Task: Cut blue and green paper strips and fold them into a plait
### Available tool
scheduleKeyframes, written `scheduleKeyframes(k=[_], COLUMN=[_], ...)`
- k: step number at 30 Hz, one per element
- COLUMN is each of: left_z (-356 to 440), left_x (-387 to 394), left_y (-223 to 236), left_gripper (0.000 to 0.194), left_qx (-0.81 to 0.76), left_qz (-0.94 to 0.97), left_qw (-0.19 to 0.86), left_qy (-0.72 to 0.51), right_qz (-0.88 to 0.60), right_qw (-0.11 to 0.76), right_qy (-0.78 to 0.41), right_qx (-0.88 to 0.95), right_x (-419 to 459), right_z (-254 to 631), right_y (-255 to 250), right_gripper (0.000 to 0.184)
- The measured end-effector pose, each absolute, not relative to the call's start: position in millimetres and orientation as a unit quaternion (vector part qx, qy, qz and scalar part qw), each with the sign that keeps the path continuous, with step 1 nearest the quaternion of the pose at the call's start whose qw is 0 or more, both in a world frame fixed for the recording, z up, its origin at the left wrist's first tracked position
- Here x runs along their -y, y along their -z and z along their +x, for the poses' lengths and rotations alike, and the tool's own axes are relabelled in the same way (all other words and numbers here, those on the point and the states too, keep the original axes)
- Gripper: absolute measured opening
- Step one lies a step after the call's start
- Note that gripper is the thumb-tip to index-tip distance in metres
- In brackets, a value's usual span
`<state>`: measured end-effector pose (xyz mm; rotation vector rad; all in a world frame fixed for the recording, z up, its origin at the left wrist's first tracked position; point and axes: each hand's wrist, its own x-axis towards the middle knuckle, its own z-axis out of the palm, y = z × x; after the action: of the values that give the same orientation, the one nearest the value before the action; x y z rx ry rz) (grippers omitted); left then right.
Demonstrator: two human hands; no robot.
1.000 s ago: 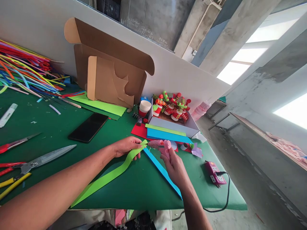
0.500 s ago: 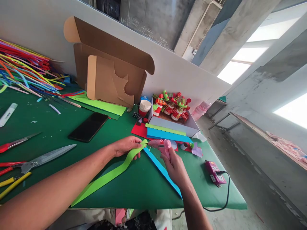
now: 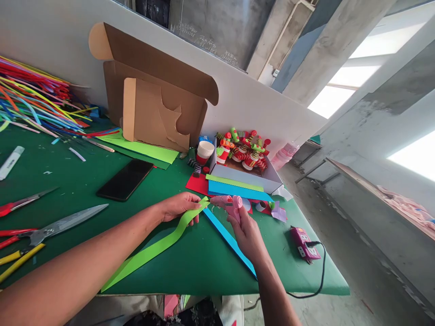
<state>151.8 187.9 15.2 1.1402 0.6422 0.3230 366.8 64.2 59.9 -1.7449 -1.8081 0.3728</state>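
Head view, green paper strip end pinched under left hand fingers

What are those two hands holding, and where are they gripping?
The left hand pinches the green strip near its far end. The right hand grips the pink glue gun by its handle.

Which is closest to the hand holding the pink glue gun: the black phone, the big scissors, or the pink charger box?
From the right hand:
1. Pink charger box, just to its right.
2. Black phone, left and farther back.
3. Big scissors, far left.
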Motion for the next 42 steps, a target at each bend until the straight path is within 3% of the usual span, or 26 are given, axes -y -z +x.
scheduleKeyframes(k=[32, 42], left_z=[152, 150], left_x=[-189, -193], left_y=[-13, -12], left_gripper=[0.05, 0.042], left_qx=[-0.291, -0.301], left_qz=[0.523, 0.497], left_qw=[0.787, 0.799], left_qy=[-0.152, -0.154], right_qz=[-0.656, -0.628], right_qw=[0.305, 0.429], right_qy=[-0.147, -0.364], right_qx=[0.675, 0.538], right_x=[-62, -63], right_z=[363, 375], right_y=[-65, -58], right_gripper=[0.035, 0.049])
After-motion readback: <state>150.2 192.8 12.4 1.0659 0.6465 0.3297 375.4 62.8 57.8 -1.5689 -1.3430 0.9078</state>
